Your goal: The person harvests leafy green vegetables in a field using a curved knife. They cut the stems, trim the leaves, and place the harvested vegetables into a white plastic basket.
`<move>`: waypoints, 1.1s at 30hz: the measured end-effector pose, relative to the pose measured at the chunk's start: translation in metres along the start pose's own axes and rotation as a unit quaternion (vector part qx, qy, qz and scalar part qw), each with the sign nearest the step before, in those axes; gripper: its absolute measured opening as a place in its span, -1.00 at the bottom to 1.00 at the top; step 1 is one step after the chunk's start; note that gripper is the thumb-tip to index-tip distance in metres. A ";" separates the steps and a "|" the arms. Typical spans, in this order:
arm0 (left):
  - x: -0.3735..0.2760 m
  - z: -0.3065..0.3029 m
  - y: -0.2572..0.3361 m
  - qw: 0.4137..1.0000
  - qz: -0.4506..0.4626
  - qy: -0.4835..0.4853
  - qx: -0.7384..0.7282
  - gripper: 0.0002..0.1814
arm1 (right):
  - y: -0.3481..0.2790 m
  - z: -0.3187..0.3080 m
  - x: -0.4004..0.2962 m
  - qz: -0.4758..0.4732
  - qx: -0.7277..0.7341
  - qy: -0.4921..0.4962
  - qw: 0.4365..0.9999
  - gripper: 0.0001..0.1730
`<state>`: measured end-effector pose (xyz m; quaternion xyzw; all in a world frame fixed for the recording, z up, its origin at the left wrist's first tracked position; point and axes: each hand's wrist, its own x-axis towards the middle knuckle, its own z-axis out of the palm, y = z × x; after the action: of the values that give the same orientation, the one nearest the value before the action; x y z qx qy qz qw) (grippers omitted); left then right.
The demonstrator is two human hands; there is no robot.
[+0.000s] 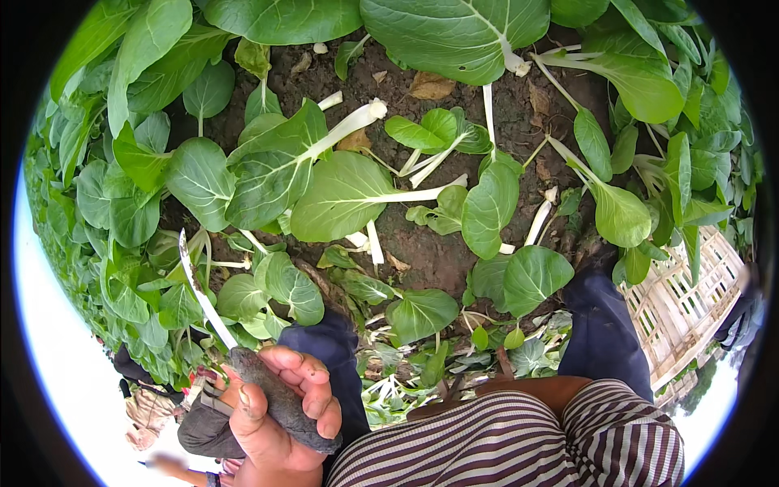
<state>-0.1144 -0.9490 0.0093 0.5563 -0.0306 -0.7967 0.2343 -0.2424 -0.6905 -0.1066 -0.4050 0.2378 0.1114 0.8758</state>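
At the lower left, my left hand grips a knife by its dark, cloth-like wrapped handle, palm turned up. The narrow, slightly curved blade points up and left, stained near its tip, over leafy plants. My right hand is out of view. Before me on brown soil lie cut leafy greens with white stalks, like bok choy. One large cut leaf shows its pale stem end. Beside it another broad leaf lies flat, and a smaller leaf rests near my knee.
Standing greens crowd the left side and more grow at the right. A woven slatted basket stands beyond my leg. Leaf scraps cover the ground between my legs. Other people are at the lower left.
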 end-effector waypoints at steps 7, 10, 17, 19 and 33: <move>0.024 0.021 0.004 0.999 0.010 -0.026 0.026 -0.65 | -0.055 -0.014 -0.054 0.018 -0.088 0.065 0.994 -0.58; 0.032 0.036 0.021 0.996 0.045 -0.052 0.048 -0.70 | -0.077 -0.037 -0.077 0.037 -0.135 0.121 0.983 -0.59; 0.052 0.075 0.060 0.982 0.088 -0.159 0.057 -0.71 | -0.070 -0.122 -0.092 0.106 -0.170 0.178 0.963 -0.59; 0.049 0.089 0.070 0.973 0.102 -0.201 0.047 -0.71 | -0.068 -0.144 -0.100 0.120 -0.191 0.217 0.950 -0.56; 0.012 0.045 0.180 0.875 0.393 -0.042 0.280 -0.81 | -0.115 -0.114 -0.271 -0.090 -0.029 0.697 0.710 -0.68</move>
<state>-0.0971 -1.1231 0.0710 0.5065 -0.4787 -0.6198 0.3609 -0.4684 -0.8520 0.0423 -0.4122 0.7398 -0.2756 0.4548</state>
